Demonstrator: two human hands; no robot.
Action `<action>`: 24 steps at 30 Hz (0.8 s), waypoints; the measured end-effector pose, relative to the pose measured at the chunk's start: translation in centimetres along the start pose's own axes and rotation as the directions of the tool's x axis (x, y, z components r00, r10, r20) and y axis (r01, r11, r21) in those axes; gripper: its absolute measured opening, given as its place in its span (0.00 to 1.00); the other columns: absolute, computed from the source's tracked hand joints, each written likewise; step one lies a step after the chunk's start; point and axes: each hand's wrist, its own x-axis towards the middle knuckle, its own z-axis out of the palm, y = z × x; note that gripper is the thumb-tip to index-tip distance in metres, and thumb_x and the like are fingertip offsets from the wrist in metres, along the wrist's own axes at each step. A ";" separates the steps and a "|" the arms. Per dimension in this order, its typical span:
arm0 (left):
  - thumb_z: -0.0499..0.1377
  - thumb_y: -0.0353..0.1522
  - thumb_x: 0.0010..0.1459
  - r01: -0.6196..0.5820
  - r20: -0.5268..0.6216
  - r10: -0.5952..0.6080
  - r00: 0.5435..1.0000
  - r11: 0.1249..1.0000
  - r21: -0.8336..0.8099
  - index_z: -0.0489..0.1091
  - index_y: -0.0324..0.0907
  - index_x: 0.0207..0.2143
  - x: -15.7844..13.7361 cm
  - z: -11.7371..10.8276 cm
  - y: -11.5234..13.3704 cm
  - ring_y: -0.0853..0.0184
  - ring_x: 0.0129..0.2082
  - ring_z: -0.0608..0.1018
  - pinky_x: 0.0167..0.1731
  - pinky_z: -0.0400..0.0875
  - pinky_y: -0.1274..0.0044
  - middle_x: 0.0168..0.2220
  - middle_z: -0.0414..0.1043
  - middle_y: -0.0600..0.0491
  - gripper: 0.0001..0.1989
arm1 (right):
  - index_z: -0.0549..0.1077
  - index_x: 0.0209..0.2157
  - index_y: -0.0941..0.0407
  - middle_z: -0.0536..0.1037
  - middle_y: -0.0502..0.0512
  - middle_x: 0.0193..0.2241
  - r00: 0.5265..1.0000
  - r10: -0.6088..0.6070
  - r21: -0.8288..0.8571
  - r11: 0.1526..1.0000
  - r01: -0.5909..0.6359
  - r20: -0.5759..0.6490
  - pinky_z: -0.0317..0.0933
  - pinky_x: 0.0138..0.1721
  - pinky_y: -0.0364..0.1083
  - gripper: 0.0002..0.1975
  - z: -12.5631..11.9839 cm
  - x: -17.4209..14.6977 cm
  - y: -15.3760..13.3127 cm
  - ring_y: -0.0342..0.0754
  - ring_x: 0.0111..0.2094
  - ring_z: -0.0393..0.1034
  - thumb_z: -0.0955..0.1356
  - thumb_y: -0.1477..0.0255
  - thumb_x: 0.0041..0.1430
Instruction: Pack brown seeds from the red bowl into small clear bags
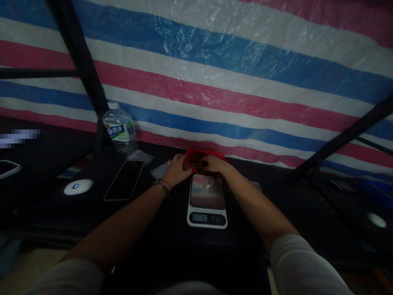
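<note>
A red plastic bag [219,154] lies open at the far edge of the black table, with small dark pieces [196,159] inside. At its left rim is my left hand [178,170], fingers closed around the edge of the bag. My right hand [216,164] reaches in from the right, its fingertips bent together among the dark pieces; what they pinch is hidden. Just in front of the bag stands a white digital scale [207,219] with a shiny metal plate. On that plate sits a small clear round container [208,182].
A large clear bottle [121,131] stands at the back left. Nearer are a phone [125,180], a white oval device [78,187] and clear plastic bags [139,156]. A striped tarp [215,102] hangs behind, between dark metal posts [84,57].
</note>
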 end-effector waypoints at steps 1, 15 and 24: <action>0.62 0.39 0.51 0.007 0.000 -0.007 1.000 1.000 0.007 0.67 0.37 0.53 -0.1 0.0 0.0 0.57 0.54 0.71 0.57 0.65 0.68 0.51 0.68 0.43 0.27 | 0.78 0.46 0.56 0.80 0.59 0.45 1.000 -0.009 -0.004 1.000 0.009 0.001 0.63 0.42 0.42 0.17 0.1 -0.2 -0.2 0.51 0.43 0.74 0.69 0.75 0.54; 0.62 0.34 0.50 -0.242 0.400 0.262 0.878 0.965 -0.101 0.65 0.46 0.57 0.4 -4.6 -0.1 0.58 0.53 0.73 0.55 0.66 0.68 0.54 0.69 0.47 0.30 | 0.77 0.48 0.57 0.79 0.58 0.47 0.994 0.034 0.061 0.998 -0.028 -0.100 0.61 0.49 0.43 0.16 0.6 -0.6 0.3 0.51 0.47 0.73 0.66 0.78 0.59; 0.61 0.46 0.55 -0.266 0.469 0.308 0.828 0.951 -0.154 0.67 0.45 0.57 0.4 -4.7 0.4 0.56 0.50 0.75 0.52 0.66 0.67 0.49 0.75 0.46 0.30 | 0.73 0.55 0.54 0.75 0.61 0.51 0.994 -0.013 0.085 0.996 0.022 -0.104 0.62 0.51 0.47 0.22 0.2 -2.2 -0.1 0.54 0.50 0.71 0.69 0.67 0.59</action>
